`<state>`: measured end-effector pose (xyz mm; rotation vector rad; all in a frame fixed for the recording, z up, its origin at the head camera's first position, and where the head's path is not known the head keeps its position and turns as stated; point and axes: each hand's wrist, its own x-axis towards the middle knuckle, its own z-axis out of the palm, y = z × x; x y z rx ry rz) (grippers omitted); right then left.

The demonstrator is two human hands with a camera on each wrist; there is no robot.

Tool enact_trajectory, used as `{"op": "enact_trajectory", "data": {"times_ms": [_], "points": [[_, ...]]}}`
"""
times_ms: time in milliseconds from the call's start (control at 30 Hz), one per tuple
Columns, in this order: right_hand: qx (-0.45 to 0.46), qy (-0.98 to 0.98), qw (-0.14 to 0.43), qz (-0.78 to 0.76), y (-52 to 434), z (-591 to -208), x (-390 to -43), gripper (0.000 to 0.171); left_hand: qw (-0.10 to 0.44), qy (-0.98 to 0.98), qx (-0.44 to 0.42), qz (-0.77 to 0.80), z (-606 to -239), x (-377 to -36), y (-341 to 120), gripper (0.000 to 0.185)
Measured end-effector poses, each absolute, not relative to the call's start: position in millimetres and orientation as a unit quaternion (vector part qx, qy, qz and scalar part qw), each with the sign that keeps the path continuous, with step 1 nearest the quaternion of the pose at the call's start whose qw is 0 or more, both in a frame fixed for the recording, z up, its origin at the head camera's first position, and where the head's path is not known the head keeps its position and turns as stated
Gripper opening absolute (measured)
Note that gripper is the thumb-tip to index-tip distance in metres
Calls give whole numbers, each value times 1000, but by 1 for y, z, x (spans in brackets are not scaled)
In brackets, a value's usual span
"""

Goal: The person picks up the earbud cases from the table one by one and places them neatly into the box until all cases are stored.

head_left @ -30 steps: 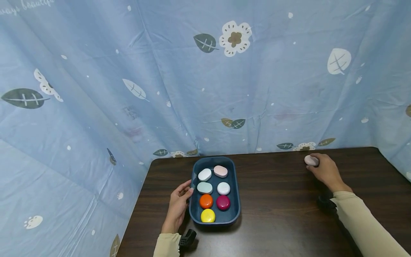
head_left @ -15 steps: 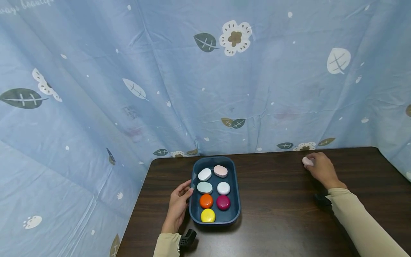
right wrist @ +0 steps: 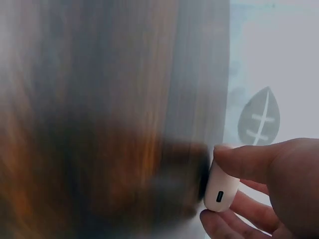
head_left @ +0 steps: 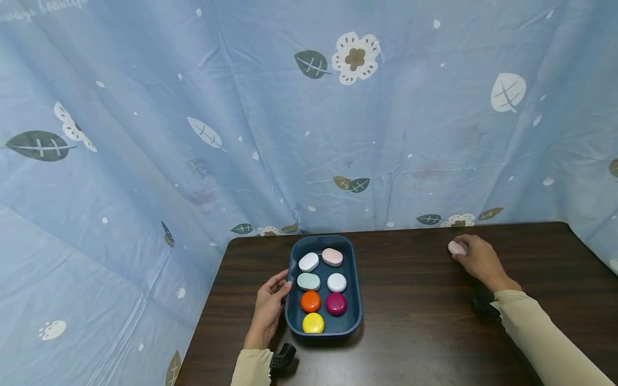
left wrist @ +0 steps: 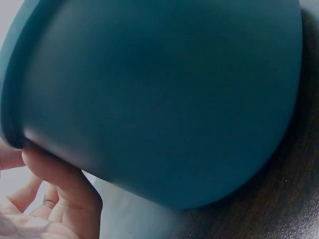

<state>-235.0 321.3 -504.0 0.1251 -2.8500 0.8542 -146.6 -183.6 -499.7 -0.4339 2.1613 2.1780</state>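
Note:
A dark blue tray [head_left: 356, 279] stands on the brown table [head_left: 415, 311] and holds several small rounded cases, white, pink, pale green, orange, magenta and yellow. My left hand [head_left: 271, 304] grips the tray's left rim; in the left wrist view its fingers [left wrist: 60, 184] curl under the tray wall [left wrist: 164, 99]. At the far right, my right hand [head_left: 478, 258] pinches a small pale pink case [head_left: 456, 247] just above the table. The right wrist view shows that case [right wrist: 220, 189] between thumb and fingers, a small port on its end.
A blue curtain with leaf and flower prints [head_left: 309, 118] hangs behind the table and along its left side. The table's back edge runs just behind the tray and the right hand. Bare wood lies between tray and right hand.
My right hand has moved slightly left and toward me with the pink case in its fingers. The left hand and the tray have stayed still.

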Motion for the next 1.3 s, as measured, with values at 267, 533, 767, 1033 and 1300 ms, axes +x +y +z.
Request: {"op": "enact_trajectory", "data": {"times_ms": [267,533,767,1033,1300], "points": [[85,-943,100,306,293,-497,-224,45,24,698,-136,702,-499,-146,-183,40],[137,-930,122,318,249,-474,-210,46,26,698,-143,702,-497,-145,-183,40],[191,-917,134,323,217,-456,-199,47,24,700,-140,700,-497,-145,-183,41],[232,-907,142,323,188,-446,-189,47,27,696,-141,704,-498,-145,-183,41],[279,-891,147,327,160,-438,-180,49,26,696,-141,703,-497,-145,-183,41]]}}
